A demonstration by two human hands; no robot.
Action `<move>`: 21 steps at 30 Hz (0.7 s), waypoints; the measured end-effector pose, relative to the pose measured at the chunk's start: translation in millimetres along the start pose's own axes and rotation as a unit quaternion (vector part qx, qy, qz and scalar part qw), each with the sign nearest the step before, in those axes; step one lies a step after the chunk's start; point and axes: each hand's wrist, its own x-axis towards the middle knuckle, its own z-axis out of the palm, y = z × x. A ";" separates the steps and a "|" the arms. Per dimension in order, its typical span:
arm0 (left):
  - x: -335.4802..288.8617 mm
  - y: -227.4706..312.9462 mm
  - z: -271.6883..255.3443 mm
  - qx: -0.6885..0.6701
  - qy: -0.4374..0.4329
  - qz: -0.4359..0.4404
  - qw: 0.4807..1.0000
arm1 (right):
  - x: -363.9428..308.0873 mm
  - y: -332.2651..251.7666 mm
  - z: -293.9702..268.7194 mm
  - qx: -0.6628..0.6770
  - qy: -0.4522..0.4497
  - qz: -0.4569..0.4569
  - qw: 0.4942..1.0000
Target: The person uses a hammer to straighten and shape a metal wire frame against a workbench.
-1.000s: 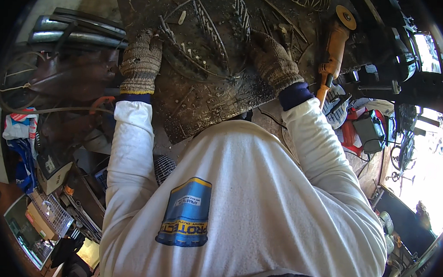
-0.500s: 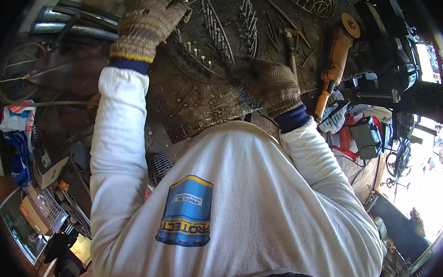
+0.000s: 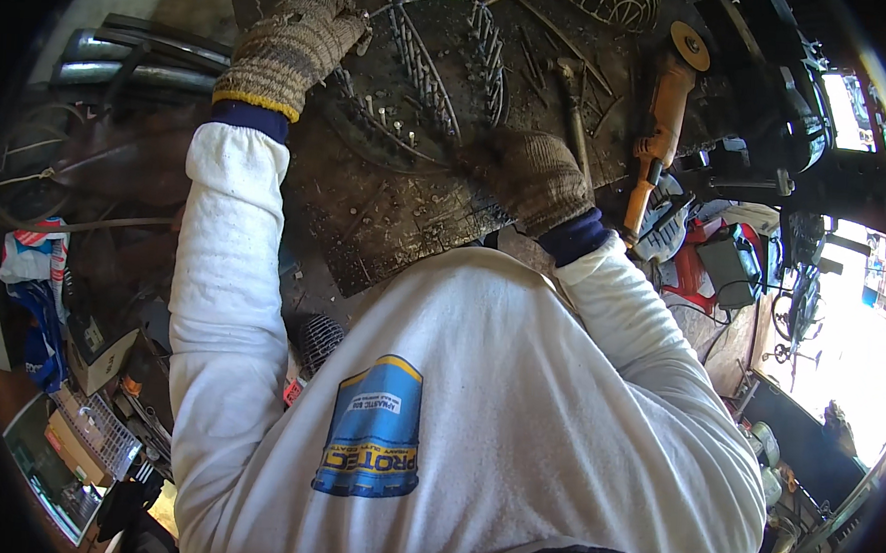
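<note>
Metal-rod frame (image 3: 426, 72), one, curved, lying on dark desk (image 3: 386, 218); left hand (image 3: 290, 48), gloved, fingers curled at its left rim, right hand (image 3: 533, 179), gloved, by its near right edge, neither grip discernible; hammer (image 3: 576, 123) and orange grinder (image 3: 664, 108) farther right.

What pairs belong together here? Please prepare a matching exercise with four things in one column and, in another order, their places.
Things
1. orange power grinder with a round disc
2. hammer with a long thin handle
3. rounded metal wire grille
4. left hand in a brown knitted glove

Places
A. at the upper-left rim of the curved metal-rod frame
B. cut by the picture's top edge
C. beside the brown-gloved right hand, on its right
D. farthest right of the four

Right pairs: 1-D, 2-C, 3-B, 4-A
</note>
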 end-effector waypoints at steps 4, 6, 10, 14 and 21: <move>6.0 -4.5 -6.0 -0.019 -0.041 0.013 0.999 | -0.8 -2.3 -3.3 0.003 0.018 -0.027 0.999; 10.2 -18.8 3.5 -0.036 -0.032 0.013 0.999 | -2.3 -8.9 -2.9 -0.015 -0.007 0.000 1.000; 13.0 -25.6 17.0 -0.080 0.014 0.049 0.996 | -3.9 2.1 13.3 0.021 0.042 -0.020 0.999; 20.9 -39.0 27.6 -0.097 -0.006 0.022 0.995 | -1.9 -6.4 -0.8 0.034 0.028 -0.010 0.999; 12.2 -7.9 -2.7 -0.066 -0.057 0.008 0.996 | -4.8 4.0 -0.3 -0.009 0.083 -0.041 0.996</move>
